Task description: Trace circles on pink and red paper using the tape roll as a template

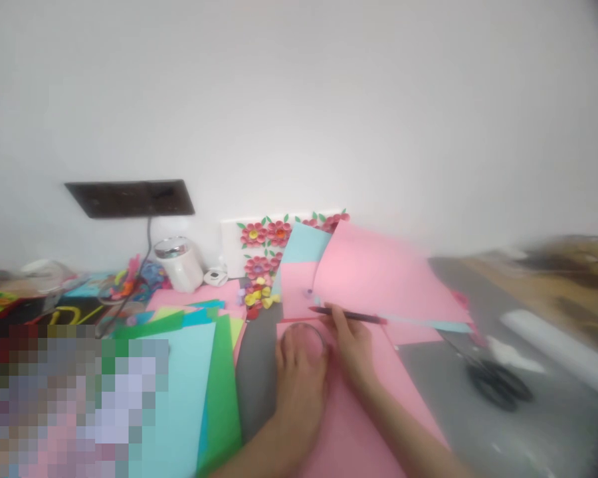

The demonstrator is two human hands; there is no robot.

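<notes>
A sheet of pink paper [359, 425] lies in front of me. On its upper left part, my left hand [301, 368] holds down a round, rimmed, see-through object [306, 338]; blur hides its exact kind. My right hand [349, 342] is just beside it on the right, with its fingers closed around a slim dark red pencil [369, 317]. The pencil lies nearly level, its pointed end to the left and apart from the paper. Both hands are close together over the sheet.
Black-handled scissors [498, 385] and a white roll [563, 358] lie at right. Pink sheets [379, 272] stand behind my hands, before a board with paper flowers [254, 234]. Coloured sheets [179, 398] and a white canister [179, 265] are at left. A pixelated area covers the lower left.
</notes>
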